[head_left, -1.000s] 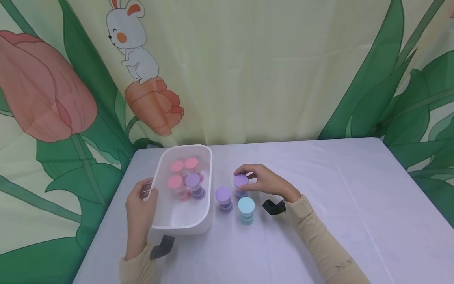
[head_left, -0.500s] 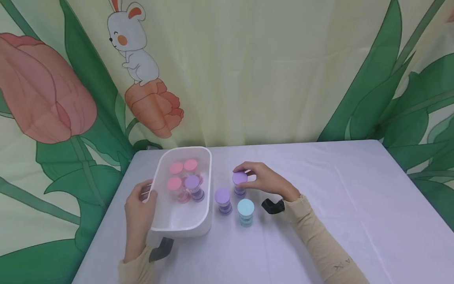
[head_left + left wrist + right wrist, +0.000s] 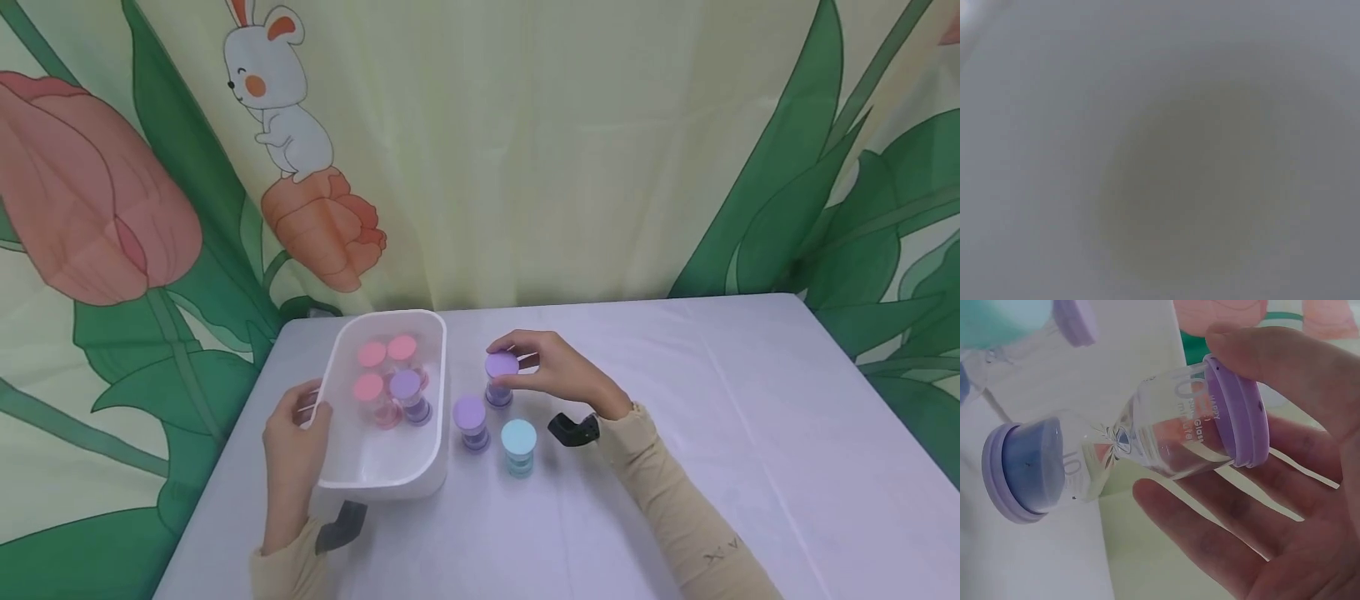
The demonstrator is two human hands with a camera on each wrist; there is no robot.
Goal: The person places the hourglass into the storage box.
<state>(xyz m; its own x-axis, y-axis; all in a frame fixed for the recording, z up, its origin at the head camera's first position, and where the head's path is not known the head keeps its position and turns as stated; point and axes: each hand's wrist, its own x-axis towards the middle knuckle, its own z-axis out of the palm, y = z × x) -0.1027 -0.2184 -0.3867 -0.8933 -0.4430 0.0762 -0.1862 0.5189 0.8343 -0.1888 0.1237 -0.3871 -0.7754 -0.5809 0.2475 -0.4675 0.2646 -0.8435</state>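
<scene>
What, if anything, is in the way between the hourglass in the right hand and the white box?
Only the white box's own right wall, facing the held hourglass. Straight across, just tablecloth shows between them; another purple hourglass stands off to the near side of that path.

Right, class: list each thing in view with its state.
White bin: uncovered, partly filled
Pink timers: three, standing in the bin
Binned purple timer: standing
Gripped purple timer: upright, sand in lower bulb
Free purple timer: standing on table
Blue timer: standing on table
Left hand: gripping bin edge
Right hand: gripping purple timer's top
</scene>
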